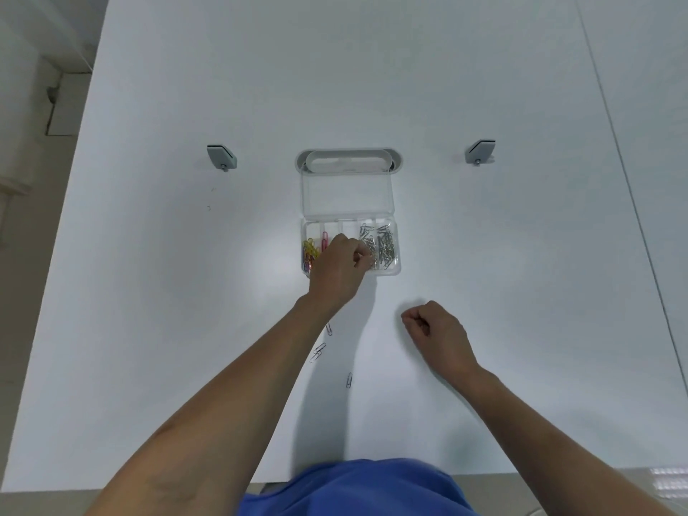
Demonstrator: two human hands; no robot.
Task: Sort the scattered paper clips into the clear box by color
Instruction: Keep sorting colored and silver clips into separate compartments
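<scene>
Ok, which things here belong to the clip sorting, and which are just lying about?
Job: clear box; loose clips on the table; left hand over the box; right hand, closed.
Lying about: two grey brackets; cable port.

White tabletop (186, 329), matte, with a bright glare patch near its middle. Oval cable port (349, 160) with a grey-white cover recessed in the tabletop at centre. Left of the port: grey clamp bracket (222, 157), bolt at its near edge. Right of the port, about as far off: second grey bracket (480, 152). Far right of the port, a seam line (610, 124) runs along the tabletop.
</scene>
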